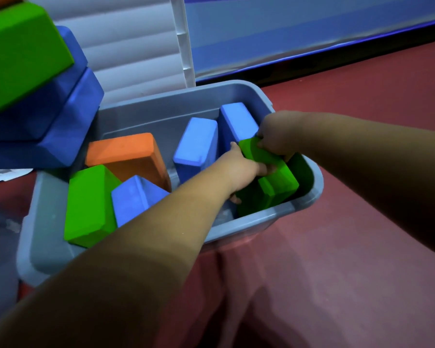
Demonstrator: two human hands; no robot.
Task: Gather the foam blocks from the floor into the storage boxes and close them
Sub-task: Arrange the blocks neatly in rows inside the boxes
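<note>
Two hands on it: your left hand point(245, 169) and right hand point(274, 135) each have a curled grip on the green block point(279, 184), down in the right end of the grey storage box point(309, 199). Pale blue blocks point(195, 144) stand just beside it, crowding your left hand. An orange block point(126, 154) lies further left, with the white lid point(141, 46) upright behind.

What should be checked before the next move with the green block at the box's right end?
1. Grip: left hand and right hand both hold the green block: ok.
2. Block inside the storage box walls: ok.
3. Lid stands open behind: ok.
4. Upright blue blocks below its rim: cannot tell.
5. All blocks in this box: not ok; stacked blocks at left lie outside it.
</note>
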